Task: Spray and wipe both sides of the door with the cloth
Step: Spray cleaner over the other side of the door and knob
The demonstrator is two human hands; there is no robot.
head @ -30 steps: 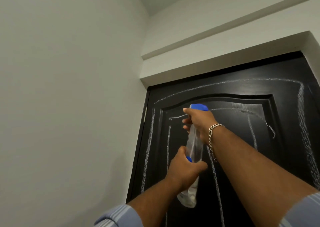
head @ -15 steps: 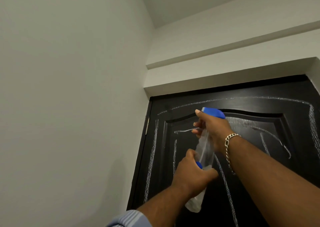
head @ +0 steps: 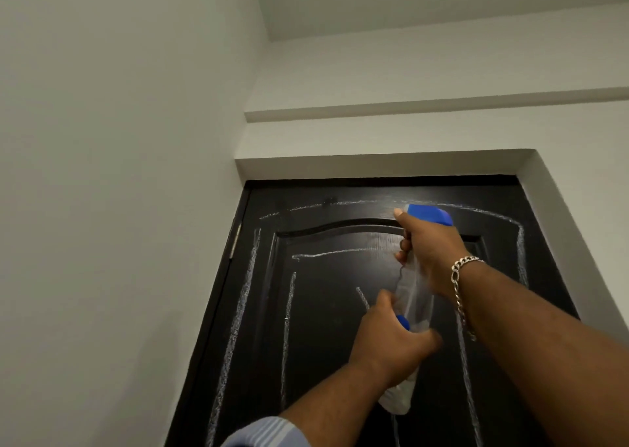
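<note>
A black panelled door [head: 323, 310] fills the lower middle of the head view, marked with white chalk-like lines along its panel edges. A clear spray bottle [head: 410, 296] with a blue head [head: 430, 215] is held up in front of the door's arched top panel. My right hand [head: 432, 252] grips the neck and trigger, nozzle toward the door. My left hand [head: 391, 341] wraps around the bottle's lower body. A faint wet patch shows on the door by the nozzle. No cloth is in view.
A white wall [head: 119, 208] runs close along the left of the door, with a hinge [head: 235, 239] at the door's left edge. A white lintel [head: 391, 164] and a ledge [head: 408, 109] sit above the door. A wall return stands on the right.
The view has tilted upward, so the door top and lintel sit lower in the frame. Both hands keep holding the bottle, now aimed nearer the door's top rail, where a wet patch appears.
</note>
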